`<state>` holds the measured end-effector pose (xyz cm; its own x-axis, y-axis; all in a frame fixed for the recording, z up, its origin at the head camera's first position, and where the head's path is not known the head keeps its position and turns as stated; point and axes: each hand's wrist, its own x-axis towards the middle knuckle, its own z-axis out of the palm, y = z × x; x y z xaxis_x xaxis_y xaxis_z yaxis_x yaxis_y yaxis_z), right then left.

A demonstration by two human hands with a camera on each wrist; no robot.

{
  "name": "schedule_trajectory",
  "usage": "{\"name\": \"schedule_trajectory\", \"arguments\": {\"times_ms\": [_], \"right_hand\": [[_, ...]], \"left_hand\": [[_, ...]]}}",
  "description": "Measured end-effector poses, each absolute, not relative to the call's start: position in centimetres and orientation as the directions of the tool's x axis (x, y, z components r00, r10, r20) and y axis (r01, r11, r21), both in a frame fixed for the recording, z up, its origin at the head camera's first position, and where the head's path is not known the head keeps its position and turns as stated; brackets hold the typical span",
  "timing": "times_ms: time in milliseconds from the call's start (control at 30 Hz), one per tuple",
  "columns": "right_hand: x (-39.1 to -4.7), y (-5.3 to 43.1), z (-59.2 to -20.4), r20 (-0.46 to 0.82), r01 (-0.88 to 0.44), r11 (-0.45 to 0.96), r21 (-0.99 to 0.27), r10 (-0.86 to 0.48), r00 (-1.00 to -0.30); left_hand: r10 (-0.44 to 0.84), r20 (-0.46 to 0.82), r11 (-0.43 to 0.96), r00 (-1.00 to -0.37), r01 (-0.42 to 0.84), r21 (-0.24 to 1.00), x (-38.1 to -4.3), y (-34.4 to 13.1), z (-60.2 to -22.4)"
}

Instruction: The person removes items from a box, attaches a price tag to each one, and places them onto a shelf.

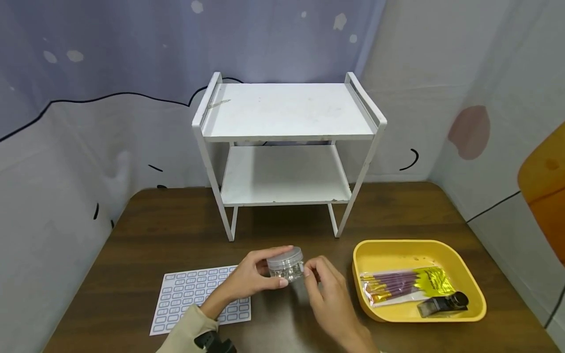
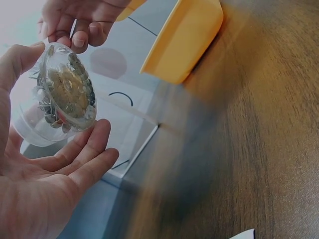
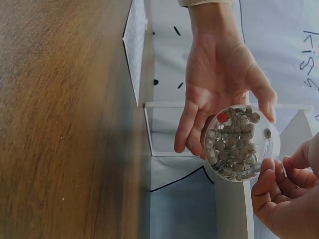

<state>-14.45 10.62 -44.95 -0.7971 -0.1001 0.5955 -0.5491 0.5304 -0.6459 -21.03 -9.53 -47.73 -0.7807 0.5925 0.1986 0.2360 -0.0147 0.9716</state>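
A clear round jar (image 1: 287, 267) of metal thumbtacks, its lid on, is held above the table by my left hand (image 1: 251, 279). In the left wrist view the jar (image 2: 70, 92) tilts, with the thumb on one side and fingers on the other. Its base faces the right wrist view, where one red tack (image 3: 223, 117) shows among the silver ones. My right hand (image 1: 328, 296) is at the jar's right side, thumb and forefinger pinching a small pale sticker (image 3: 284, 167) by the wall; the fingers mostly hide it. A sheet of blue-bordered labels (image 1: 183, 296) lies under my left forearm.
A yellow tray (image 1: 359, 260) stands at the right, holding a packet of purple-handled brushes (image 1: 397, 284) and a black-capped clear item (image 1: 443, 304). Behind the hands rises a white two-tier shelf (image 1: 287, 137). Fabric walls enclose the brown table (image 1: 132, 255).
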Motion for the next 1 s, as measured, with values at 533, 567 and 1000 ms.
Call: {"name": "schedule_trajectory", "arguments": {"times_ms": [533, 567, 1000], "right_hand": [[-14.7, 10.7, -45.0, 0.618, -0.615, 0.589, -0.524, -0.234, -0.751], [-14.7, 10.8, -45.0, 0.617, -0.621, 0.591, -0.515, -0.247, -0.747], [-15.2, 11.9, -44.7, 0.595, -0.682, 0.607, -0.408, -0.389, -0.703]], "left_hand": [[0.613, 0.204, -0.037, -0.763, 0.231, 0.972, -21.1, -9.5, -47.8], [0.614, 0.203, -0.038, -0.763, 0.228, 0.973, -21.1, -9.5, -47.8], [0.640, 0.191, -0.051, -0.744, 0.207, 0.977, -21.1, -9.4, -48.0]]}}
